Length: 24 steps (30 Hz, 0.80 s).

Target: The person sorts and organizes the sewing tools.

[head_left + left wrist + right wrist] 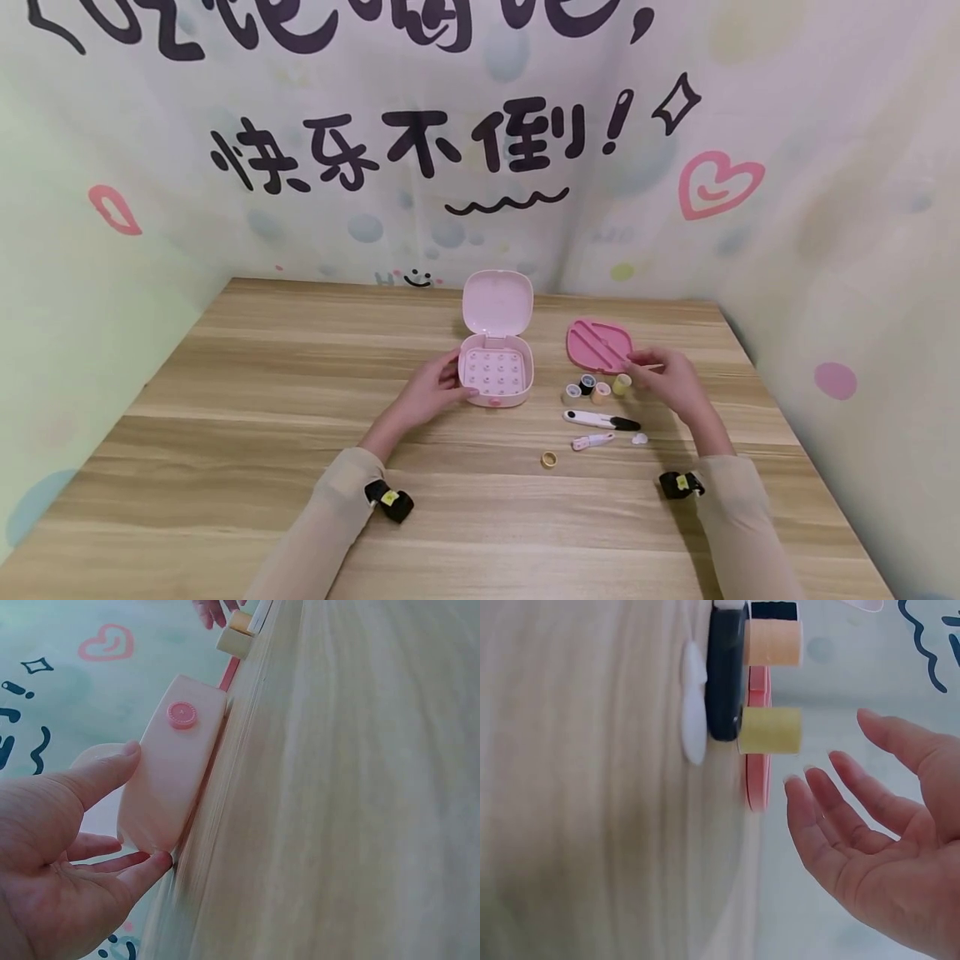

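Note:
A pale pink sewing box [495, 398] stands with its lid up, rows of small pegs inside. My left hand [431, 389] holds its left side, thumb at the front wall and fingers round the corner, as the left wrist view shows. My right hand [667, 379] hovers over the right edge of a dark pink tray [600, 345]; its fingers are spread, loosely bent and hold nothing. Closest to it stands a yellow thread spool [771, 730]. Peach [602, 392], black [587, 384] and white [572, 394] spools stand just left of that one.
In front of the spools lie white-and-black thread snips [600, 420], a small white-and-pink tool [592, 442] and a little white piece [639, 438]. A gold thimble ring [549, 459] lies nearer me. Behind the wooden table [262, 417] hangs a printed cloth [337, 225].

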Motion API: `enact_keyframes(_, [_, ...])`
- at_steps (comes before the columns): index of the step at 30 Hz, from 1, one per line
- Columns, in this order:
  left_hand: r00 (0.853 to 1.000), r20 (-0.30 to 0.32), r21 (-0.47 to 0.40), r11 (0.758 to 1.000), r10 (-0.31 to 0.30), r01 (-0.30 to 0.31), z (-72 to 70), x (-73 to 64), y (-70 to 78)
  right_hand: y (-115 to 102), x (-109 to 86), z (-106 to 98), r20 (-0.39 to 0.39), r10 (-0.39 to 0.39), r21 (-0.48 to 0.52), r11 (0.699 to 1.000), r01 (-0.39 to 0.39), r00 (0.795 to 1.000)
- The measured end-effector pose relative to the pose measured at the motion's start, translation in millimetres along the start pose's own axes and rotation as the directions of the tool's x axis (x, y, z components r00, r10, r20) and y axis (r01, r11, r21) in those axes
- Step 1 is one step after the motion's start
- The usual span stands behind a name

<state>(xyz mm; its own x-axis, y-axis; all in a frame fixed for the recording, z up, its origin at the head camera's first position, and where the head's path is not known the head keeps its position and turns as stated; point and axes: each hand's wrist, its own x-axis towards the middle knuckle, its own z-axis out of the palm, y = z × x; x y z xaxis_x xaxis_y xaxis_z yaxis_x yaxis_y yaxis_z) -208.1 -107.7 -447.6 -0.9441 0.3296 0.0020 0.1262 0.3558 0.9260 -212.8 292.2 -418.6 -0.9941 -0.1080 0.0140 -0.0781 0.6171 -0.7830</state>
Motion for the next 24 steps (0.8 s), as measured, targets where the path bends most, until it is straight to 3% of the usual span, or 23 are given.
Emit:
enact_keyframes(19, [1.0, 0.018, -0.018, 1.0, 0.004, -0.004, -0.4, 2.5, -1.4, 20, -3.2, -8, 0.152, 0.017, 0.204, 0.978, -0.048, 0.988])
enact_keyframes(24, [1.0, 0.01, -0.011, 1.0, 0.01, -0.01, -0.6, 1.5, -1.3, 23, -1.4, -8, 0.172, -0.007, 0.188, 0.982, -0.026, 0.985])
